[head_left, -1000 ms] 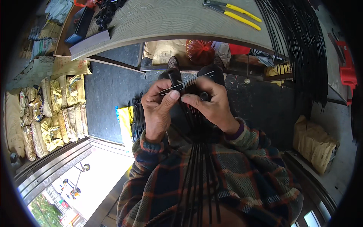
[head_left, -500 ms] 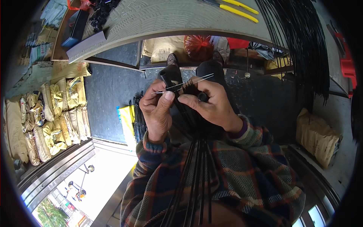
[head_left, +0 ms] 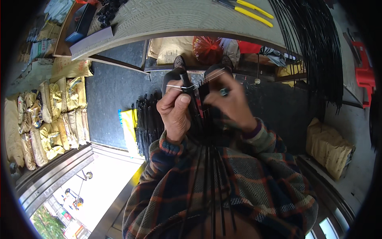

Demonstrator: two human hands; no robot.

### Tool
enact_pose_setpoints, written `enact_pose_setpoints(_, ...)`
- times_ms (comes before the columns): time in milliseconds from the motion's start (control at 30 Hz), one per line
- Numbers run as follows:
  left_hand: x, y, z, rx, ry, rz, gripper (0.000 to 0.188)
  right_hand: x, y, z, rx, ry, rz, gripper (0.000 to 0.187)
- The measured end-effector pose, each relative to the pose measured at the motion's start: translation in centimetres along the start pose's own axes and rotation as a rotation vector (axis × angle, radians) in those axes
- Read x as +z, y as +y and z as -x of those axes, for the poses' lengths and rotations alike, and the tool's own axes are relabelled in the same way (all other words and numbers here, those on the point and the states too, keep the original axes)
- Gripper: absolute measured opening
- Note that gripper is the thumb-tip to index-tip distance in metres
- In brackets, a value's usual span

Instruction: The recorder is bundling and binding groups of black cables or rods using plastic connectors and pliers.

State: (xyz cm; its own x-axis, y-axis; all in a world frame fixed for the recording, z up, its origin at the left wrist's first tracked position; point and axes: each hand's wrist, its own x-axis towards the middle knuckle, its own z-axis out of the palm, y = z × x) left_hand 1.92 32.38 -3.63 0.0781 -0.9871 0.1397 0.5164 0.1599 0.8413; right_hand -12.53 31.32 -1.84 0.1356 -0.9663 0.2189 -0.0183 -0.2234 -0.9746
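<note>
My left hand [head_left: 175, 115] is closed, its thumb and fingers pinching a short black rod-like piece [head_left: 185, 81] that points up. Thin pale metal wires [head_left: 175, 86] cross at that piece and stick out to the left and to the upper right. Smeared by motion, my right hand [head_left: 234, 105] is just right of it, partly curled around a dark piece with a round, greenish-looking end [head_left: 224, 91]. Short black teeth or strands line the right-hand wire between the hands. Long thin black strands [head_left: 211, 171] run from under the hands over my lap.
Ahead stands a table [head_left: 171, 20] with yellow-handled pliers [head_left: 252, 12] and a thick bundle of black strands [head_left: 318, 51] over its right edge. More black strands [head_left: 147, 119] stand at my left. Wrapped packages [head_left: 51, 119] line the left side; a brown paper bundle [head_left: 330, 149] is at right.
My right hand has moved right and slightly up, away from my left hand, and is blurred. The black piece in my left hand now stands more upright. The whole view has shifted slightly.
</note>
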Motion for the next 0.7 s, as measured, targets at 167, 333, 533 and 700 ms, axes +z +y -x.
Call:
enact_pose_setpoints(167, 2.3, 1.6, -0.2, -0.255, -0.037, 0.318, 0.034, -4.6, -2.4, -5.9, -0.394, 0.182, -0.351, 0.045)
enact_pose_setpoints(333, 1.9, 1.4, 0.1, -0.387, 0.099, 0.337, 0.019, -2.1, -7.4, -10.0, 0.000, -0.590, 0.204, 0.034)
enact_pose_setpoints(533, 1.9, 1.8, 0.2, -0.368, 0.119, 0.413, 0.008, -1.1, -5.8, -10.1, 0.112, -0.556, 0.070, 0.040)
enact_pose_setpoints(700, 2.0, 2.1, 0.1, -0.349, 0.126, 0.383, 0.013, -0.9, -4.3, -10.5, -0.107, -0.585, 0.134, 0.038)
